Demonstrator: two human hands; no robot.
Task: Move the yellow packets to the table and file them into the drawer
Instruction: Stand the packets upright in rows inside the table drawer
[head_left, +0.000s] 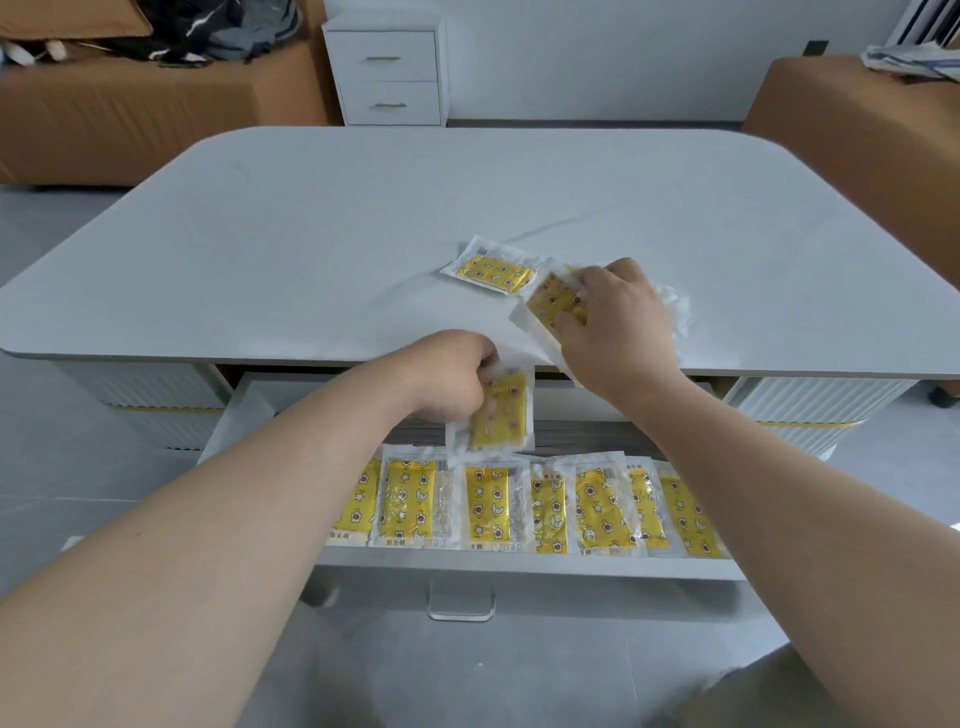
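Head view. A row of yellow packets (519, 506), printed with stars and moons and sealed in clear wrap, stands on edge along the front of the open drawer (519, 569), the packets overlapping one another from left to right. Just above the middle of this row hangs the held packet (501, 418), upright, with its lower end close to the tops of the filed ones. The left hand (452, 379) grips it by its upper end, fingers (478, 364) curled round the wrap. On the bench (363, 234), at its near edge, lies a bundle of packets (553, 306). The right hand (618, 327) covers it, fingers (589, 280) bent down over the top and closed on the bundle, whose white edges show on both sides of the hand. A single packet (491, 270) lies flat on the bench just beyond the bundle, apart from both hands. The drawer is pulled out from under the bench top towards the viewer; a metal handle (461, 605) hangs at the middle of its front. Behind the bench a white two-drawer cabinet (389, 73) stands against the wall, between two brown sofas (130, 119), the left one bearing a heap of dark clothing (208, 28).
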